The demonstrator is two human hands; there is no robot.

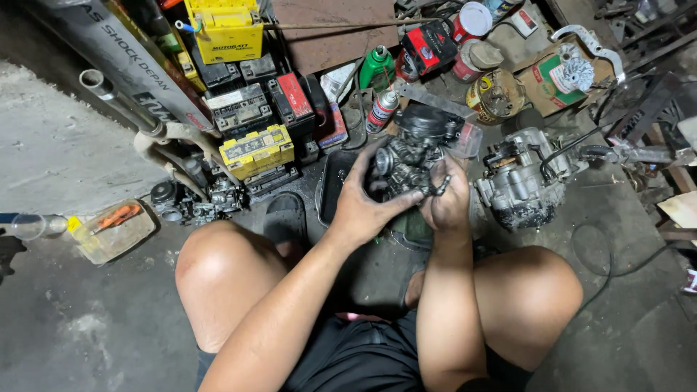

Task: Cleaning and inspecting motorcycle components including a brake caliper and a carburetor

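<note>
A grimy dark metal carburetor (408, 156) is held up between my knees, above a black tray (332, 181) on the floor. My left hand (364, 203) grips its left side, fingers spread around the body. On its right side, my right hand (446, 202) is closed on the lower part, thumb and fingers pinching a small fitting. Both hands are smeared with black grease.
A grey engine part (519, 181) lies right of my hands. Several motorcycle batteries (254, 149), spray cans (381, 109), tins (496, 94) and boxes crowd the far side. Another carburetor (190, 199) and a plastic tub with orange-handled tools (115, 226) sit at left. My sandalled foot (284, 218) rests by the tray.
</note>
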